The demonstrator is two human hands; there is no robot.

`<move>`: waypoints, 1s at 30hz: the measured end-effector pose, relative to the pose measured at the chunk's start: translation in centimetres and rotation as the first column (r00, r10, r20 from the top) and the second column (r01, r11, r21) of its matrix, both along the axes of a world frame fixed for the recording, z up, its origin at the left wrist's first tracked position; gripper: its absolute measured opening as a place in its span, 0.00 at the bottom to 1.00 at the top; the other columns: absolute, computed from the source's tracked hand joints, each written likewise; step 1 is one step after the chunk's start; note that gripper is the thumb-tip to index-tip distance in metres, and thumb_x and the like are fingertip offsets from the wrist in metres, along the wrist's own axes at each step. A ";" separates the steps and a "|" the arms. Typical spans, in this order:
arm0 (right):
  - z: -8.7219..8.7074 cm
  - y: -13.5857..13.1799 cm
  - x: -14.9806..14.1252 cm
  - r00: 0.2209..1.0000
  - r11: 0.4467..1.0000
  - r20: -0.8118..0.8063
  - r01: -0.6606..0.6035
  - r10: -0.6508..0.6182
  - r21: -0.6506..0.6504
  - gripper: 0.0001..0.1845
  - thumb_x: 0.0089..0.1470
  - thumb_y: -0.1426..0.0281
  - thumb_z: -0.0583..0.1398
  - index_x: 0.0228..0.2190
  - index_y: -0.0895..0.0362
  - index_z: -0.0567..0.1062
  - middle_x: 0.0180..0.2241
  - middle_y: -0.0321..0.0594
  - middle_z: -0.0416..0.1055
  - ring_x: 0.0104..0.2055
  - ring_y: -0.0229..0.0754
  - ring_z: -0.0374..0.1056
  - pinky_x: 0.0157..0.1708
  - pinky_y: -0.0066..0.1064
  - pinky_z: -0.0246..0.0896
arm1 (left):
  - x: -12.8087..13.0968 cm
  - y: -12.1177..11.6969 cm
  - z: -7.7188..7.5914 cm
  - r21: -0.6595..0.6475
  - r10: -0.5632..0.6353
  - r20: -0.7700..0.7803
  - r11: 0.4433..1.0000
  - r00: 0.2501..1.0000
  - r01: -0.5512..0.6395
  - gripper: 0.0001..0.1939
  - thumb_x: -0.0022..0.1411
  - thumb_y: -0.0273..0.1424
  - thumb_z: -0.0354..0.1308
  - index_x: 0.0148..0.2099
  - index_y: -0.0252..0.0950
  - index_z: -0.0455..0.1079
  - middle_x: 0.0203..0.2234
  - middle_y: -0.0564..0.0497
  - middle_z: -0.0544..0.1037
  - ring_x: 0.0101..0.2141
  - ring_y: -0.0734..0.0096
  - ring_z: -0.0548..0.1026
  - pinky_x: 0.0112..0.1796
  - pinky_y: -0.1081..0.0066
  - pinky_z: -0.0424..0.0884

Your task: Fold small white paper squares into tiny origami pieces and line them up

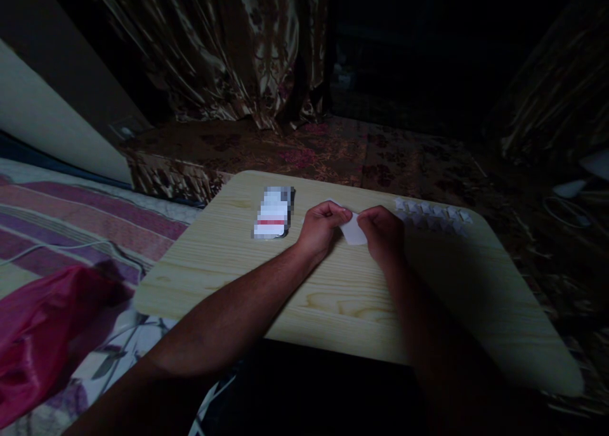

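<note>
A small white piece of paper [353, 230] lies on the light wooden table [342, 296] between my two hands. My left hand [322, 225] is closed, its fingers pinching the paper's left edge. My right hand [383, 231] is closed too and pinches the paper's right side. Both hands rest on the tabletop near its far middle. To the left of my left hand lies a small stack of white slips with a red stripe [273, 212]. A row of several small folded white paper pieces [432, 212] lies at the far right of the table.
The room is dim. A striped bedsheet [71, 214] with a pink cloth [47, 328] lies to the left. Patterned brown curtains [223, 49] hang behind, above a dark floral carpet [333, 150]. White objects [571, 188] sit on the floor at the far right.
</note>
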State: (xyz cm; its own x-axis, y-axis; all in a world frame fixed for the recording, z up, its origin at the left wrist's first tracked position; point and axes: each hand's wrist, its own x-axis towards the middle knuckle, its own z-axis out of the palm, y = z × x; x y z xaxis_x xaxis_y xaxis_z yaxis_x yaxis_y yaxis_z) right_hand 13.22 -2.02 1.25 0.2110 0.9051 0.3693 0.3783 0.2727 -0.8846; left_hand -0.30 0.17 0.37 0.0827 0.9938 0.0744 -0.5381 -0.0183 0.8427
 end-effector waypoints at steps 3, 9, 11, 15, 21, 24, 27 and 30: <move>0.0 0.0 -0.1 1.000 1.000 0.002 0.002 -0.002 0.000 0.08 0.47 0.64 0.60 0.25 0.56 0.74 0.19 0.31 0.68 0.22 0.37 0.62 0.23 0.27 0.54 | 0.0 0.0 0.0 -0.007 0.004 -0.003 1.000 1.000 -0.004 0.09 0.43 0.29 0.70 0.25 0.33 0.72 0.22 0.53 0.76 0.25 0.76 0.71 0.32 0.73 0.65; 0.1 -0.1 0.0 1.000 1.000 0.009 0.010 -0.010 -0.004 0.09 0.48 0.64 0.60 0.25 0.56 0.74 0.20 0.31 0.69 0.23 0.36 0.63 0.24 0.27 0.55 | -0.1 0.1 -0.2 0.059 0.013 -0.076 0.998 0.997 -0.009 0.10 0.46 0.32 0.69 0.29 0.33 0.73 0.23 0.53 0.76 0.25 0.77 0.70 0.31 0.73 0.64; 0.1 -0.1 0.1 1.000 1.000 0.002 0.007 -0.007 0.000 0.09 0.48 0.64 0.60 0.25 0.56 0.74 0.20 0.31 0.69 0.23 0.36 0.63 0.24 0.27 0.56 | -0.2 0.1 -0.2 0.063 0.017 -0.096 0.998 0.995 -0.011 0.10 0.46 0.32 0.69 0.29 0.33 0.73 0.23 0.53 0.76 0.25 0.77 0.70 0.31 0.73 0.65; 0.0 -0.1 0.1 1.000 1.000 0.024 0.006 -0.005 -0.019 0.09 0.48 0.64 0.59 0.26 0.56 0.74 0.20 0.32 0.68 0.23 0.37 0.63 0.24 0.27 0.56 | -0.4 0.2 -0.1 0.040 0.018 -0.120 0.999 0.993 -0.014 0.09 0.45 0.31 0.69 0.28 0.33 0.72 0.22 0.53 0.76 0.25 0.76 0.71 0.31 0.73 0.65; 0.0 0.1 0.1 0.999 0.999 0.019 0.030 -0.029 -0.036 0.08 0.46 0.63 0.59 0.24 0.56 0.74 0.19 0.31 0.68 0.23 0.37 0.63 0.23 0.27 0.55 | -0.5 0.2 0.0 0.055 0.023 -0.154 0.998 0.988 -0.015 0.07 0.45 0.29 0.68 0.27 0.32 0.73 0.23 0.52 0.77 0.25 0.75 0.71 0.31 0.72 0.66; -0.1 0.2 0.1 0.999 0.999 0.026 0.038 -0.037 -0.035 0.08 0.46 0.63 0.60 0.24 0.55 0.74 0.19 0.31 0.68 0.23 0.37 0.63 0.23 0.28 0.55 | -0.5 0.3 0.0 0.051 0.028 -0.191 0.999 0.981 -0.019 0.07 0.46 0.29 0.68 0.27 0.32 0.73 0.23 0.51 0.77 0.24 0.76 0.70 0.30 0.72 0.66; -0.1 0.2 0.2 0.999 0.999 0.021 0.038 -0.037 -0.038 0.08 0.46 0.64 0.60 0.24 0.56 0.74 0.19 0.31 0.68 0.23 0.37 0.63 0.23 0.27 0.55 | -0.7 0.5 0.0 0.035 0.020 -0.222 0.999 0.975 -0.012 0.10 0.45 0.31 0.69 0.27 0.31 0.73 0.23 0.50 0.77 0.24 0.76 0.71 0.30 0.72 0.66; -0.1 0.2 0.2 1.000 0.998 -0.014 0.020 -0.021 -0.057 0.08 0.45 0.64 0.60 0.24 0.56 0.73 0.19 0.31 0.67 0.22 0.37 0.62 0.22 0.27 0.54 | -1.0 0.7 -0.1 0.043 -0.038 -0.240 0.998 0.970 0.049 0.12 0.45 0.34 0.69 0.28 0.31 0.73 0.24 0.49 0.77 0.25 0.75 0.71 0.31 0.72 0.67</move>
